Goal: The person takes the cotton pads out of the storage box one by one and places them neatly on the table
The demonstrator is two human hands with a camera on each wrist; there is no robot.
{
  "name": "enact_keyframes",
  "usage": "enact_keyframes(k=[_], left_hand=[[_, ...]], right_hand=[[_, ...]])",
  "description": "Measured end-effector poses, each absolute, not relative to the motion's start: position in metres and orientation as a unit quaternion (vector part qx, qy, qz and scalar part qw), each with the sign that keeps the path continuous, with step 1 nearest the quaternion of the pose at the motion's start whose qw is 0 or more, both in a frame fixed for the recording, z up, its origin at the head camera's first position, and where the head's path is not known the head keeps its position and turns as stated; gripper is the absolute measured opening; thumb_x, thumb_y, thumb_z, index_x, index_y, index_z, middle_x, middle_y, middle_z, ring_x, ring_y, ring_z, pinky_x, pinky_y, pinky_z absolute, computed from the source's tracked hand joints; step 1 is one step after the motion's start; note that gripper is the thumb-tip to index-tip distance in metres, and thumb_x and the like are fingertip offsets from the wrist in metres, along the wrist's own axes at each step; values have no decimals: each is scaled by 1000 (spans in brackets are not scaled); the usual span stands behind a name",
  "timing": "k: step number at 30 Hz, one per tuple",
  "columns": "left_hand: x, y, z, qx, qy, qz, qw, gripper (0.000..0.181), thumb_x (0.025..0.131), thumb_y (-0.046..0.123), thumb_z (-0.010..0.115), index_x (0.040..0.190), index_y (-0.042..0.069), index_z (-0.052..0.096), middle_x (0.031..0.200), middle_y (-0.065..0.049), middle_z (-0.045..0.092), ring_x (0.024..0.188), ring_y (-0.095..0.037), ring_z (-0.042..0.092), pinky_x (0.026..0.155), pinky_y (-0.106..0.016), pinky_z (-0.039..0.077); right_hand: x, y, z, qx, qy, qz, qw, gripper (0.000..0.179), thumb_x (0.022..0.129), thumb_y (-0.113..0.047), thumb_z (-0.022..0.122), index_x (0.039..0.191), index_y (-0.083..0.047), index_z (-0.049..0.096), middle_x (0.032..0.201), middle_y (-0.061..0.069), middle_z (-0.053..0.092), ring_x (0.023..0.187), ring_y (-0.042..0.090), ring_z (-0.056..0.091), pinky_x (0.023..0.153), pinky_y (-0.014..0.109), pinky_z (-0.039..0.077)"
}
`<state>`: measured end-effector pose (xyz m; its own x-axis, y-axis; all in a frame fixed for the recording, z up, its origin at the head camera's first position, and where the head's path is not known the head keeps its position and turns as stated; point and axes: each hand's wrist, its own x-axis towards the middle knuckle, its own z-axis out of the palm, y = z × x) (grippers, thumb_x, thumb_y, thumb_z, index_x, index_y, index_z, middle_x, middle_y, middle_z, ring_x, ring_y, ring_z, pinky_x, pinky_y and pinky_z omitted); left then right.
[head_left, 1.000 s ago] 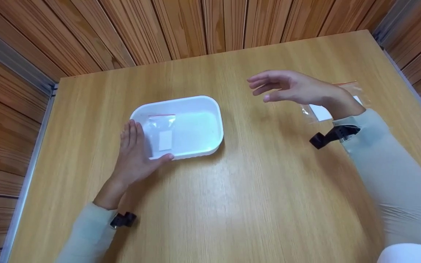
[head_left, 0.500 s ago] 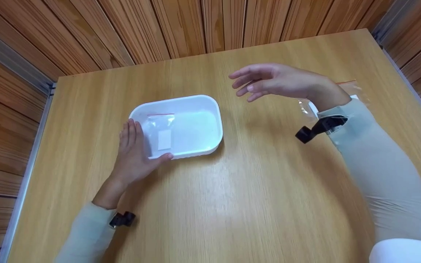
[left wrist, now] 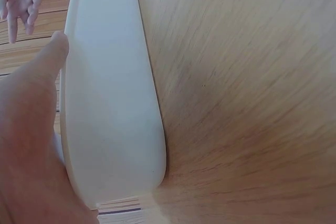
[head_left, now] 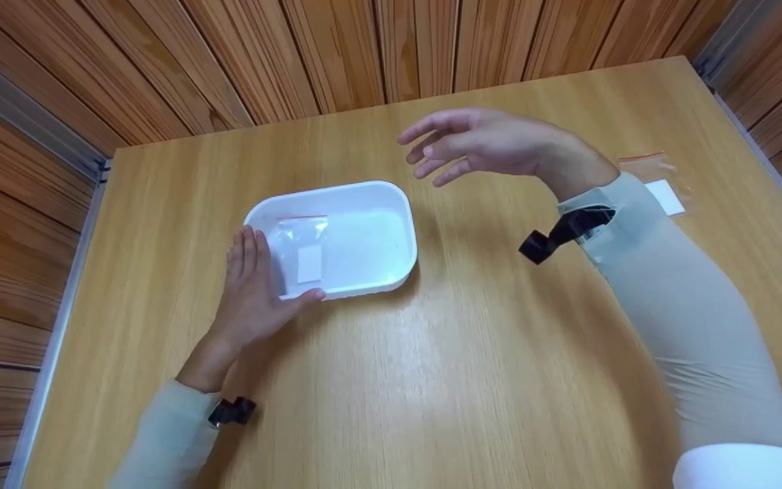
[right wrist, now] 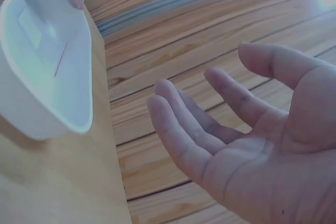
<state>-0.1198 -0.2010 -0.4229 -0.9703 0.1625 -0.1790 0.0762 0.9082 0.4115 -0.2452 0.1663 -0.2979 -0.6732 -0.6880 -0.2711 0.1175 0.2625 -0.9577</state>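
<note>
A white rectangular plastic tub [head_left: 370, 238] stands on the wooden table. Inside it, toward its left end, lies a clear zip bag [head_left: 303, 234] with a red strip and a small white card [head_left: 309, 263]. My left hand [head_left: 250, 299] rests on the tub's near left corner, fingers straight along the left rim and thumb on the near rim; the left wrist view shows the thumb [left wrist: 52, 51] touching that rim. Above the table, right of and beyond the tub, my right hand [head_left: 489, 142] hovers with loosely spread fingers and nothing in its grasp. The right wrist view shows its palm [right wrist: 252, 156] bare.
Farther right on the table [head_left: 432, 394] lies a second clear zip bag [head_left: 643, 165] with a red strip and a white card [head_left: 665, 197], partly behind the right forearm. Wood-plank walls [head_left: 350, 54] border the table's back and sides.
My right hand has moved left toward the tub, away from the second zip bag, uncovering more of that bag's card. The left hand and the tub have stayed in place.
</note>
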Motion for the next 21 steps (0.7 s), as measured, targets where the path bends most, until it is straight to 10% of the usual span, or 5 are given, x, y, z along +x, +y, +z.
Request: enact_keyframes(k=[21], left_hand=[[-120, -204, -422, 67, 973, 199, 93, 134, 79, 79, 62, 160, 1, -11, 167, -14, -22, 154, -36, -18, 123, -59, -3]], right_hand=[[-252, 73, -306, -151, 739, -500, 425, 40, 104, -18, 56, 143, -11, 52, 138, 13, 52, 123, 29, 59, 99, 39, 53]])
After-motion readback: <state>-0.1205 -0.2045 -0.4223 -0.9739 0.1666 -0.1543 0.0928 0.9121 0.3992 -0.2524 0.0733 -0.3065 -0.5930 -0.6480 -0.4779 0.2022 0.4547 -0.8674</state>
